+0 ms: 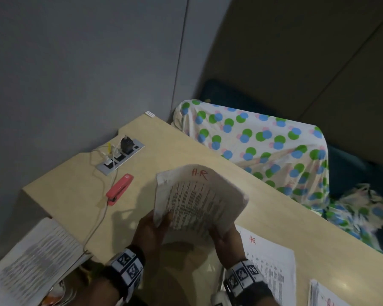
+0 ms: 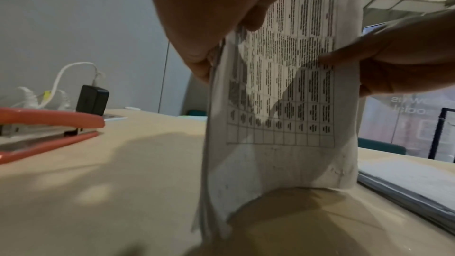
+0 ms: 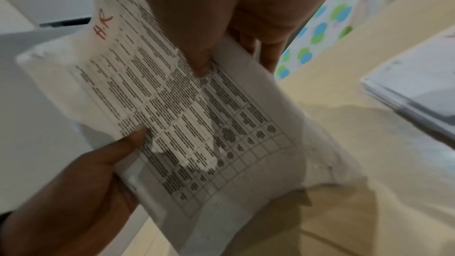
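Observation:
A sheaf of printed papers [image 1: 197, 195] with a table of text and "H.R" in red at the top stands upright, its lower edge on the beige desk [image 1: 186, 151]. My left hand [image 1: 152, 228] grips its left edge, thumb on the front. My right hand [image 1: 224, 236] grips its right edge. The left wrist view shows the sheaf [image 2: 283, 104] bowed, pinched by my left hand [image 2: 209, 50], with my right hand [image 2: 384, 61] holding the other side. From the right wrist, my right thumb lies on the printed page [image 3: 197, 124] and my left hand [image 3: 98, 172] holds the lower corner.
A red stapler [image 1: 119, 189] lies on the desk to the left, by a power strip [image 1: 121, 156] with plugs and white cables. More "HR" sheets [image 1: 268, 266] lie at right, another stack [image 1: 31, 261] at left. A spotted cloth [image 1: 274, 146] covers something beyond the desk.

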Motion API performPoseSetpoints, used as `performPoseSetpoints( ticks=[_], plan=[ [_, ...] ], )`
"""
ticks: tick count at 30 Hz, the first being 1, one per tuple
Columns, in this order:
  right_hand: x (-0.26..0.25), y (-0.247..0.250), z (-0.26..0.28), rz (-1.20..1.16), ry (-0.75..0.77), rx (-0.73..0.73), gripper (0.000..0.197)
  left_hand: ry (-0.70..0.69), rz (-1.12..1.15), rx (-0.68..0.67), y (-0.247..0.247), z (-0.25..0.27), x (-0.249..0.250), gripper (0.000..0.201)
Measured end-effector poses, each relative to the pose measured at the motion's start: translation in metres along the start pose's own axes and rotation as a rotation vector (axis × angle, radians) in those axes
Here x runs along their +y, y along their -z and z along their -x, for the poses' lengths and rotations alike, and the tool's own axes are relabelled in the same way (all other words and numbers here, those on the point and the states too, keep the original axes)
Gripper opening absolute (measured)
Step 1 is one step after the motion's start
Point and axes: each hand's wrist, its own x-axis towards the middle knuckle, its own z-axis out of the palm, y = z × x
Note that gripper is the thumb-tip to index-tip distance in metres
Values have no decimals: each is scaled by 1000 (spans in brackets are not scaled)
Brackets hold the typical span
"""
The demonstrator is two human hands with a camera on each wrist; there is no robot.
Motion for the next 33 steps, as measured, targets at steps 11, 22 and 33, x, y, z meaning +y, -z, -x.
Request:
performPoseSetpoints(
  ticks=[11, 22, 33],
  plan=[
    [-92, 50, -16, -140, 547, 330, 49, -572, 65, -78, 14, 1, 104, 33],
    [-76, 59, -14, -63, 526, 278, 35, -650, -7, 116, 19, -13, 93, 30],
    [-82, 29, -27, 14, 410, 336, 40, -595, 70, 65, 13, -16, 105, 22]
  ],
)
